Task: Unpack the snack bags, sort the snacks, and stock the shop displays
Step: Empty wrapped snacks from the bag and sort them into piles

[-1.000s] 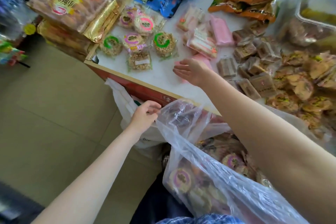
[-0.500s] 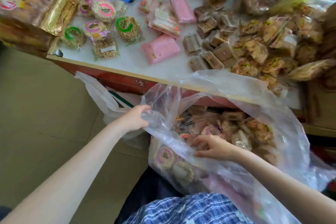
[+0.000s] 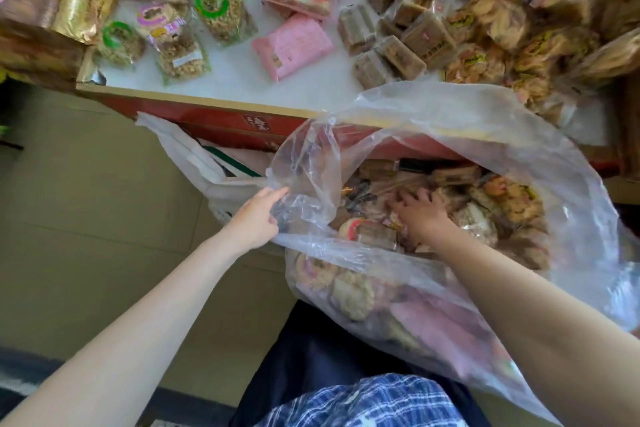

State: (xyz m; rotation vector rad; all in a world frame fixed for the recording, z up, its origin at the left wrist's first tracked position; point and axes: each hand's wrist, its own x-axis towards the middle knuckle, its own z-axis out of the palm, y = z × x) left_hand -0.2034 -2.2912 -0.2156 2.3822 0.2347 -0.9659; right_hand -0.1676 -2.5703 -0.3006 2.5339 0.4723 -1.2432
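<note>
On the white counter (image 3: 239, 80), ring-labelled snacks (image 3: 211, 10) lie at the left, pink packs (image 3: 292, 45) beside them. Below, the left hand (image 3: 254, 218) pinches the rim of the clear bag (image 3: 467, 121), which hangs below the counter edge. The right hand (image 3: 420, 213), fingers spread, reaches among the bag's snacks; whether it holds one I cannot tell. Brown blocks (image 3: 398, 42) crowd the counter's right.

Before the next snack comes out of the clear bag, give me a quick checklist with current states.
1. Large clear plastic bag mouth open: ok.
2. Left hand grip on the bag's rim: ok.
3. Right hand inside the bag, among the snacks: ok.
4. Right hand holding a packet: cannot tell; fingers spread, nothing clearly grasped.
5. Bare patch on the white tabletop near the pink rectangular packet: ok.
6. Sorted piles kept separate: ok.
</note>
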